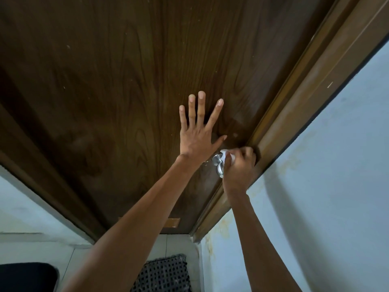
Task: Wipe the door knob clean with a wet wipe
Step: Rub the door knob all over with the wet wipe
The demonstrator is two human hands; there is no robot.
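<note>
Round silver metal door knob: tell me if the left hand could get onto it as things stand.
Probably not without a shuffle. The left hand lies flat and spread on the dark brown wooden door just above the round silver metal door knob, but the right hand, gripping a white wet wipe, already covers most of it.

Left hand (196, 140) splayed, right hand (239, 167) clenched

Right hand (239, 167) covers most of the door knob (219, 164); only its left side shows. Wet wipe (228, 156) is mostly buried in the curled fingers (245, 151), a small white bit visible. Mat (164, 272) and a black object (27, 276) are cut off by the bottom edge.
</note>
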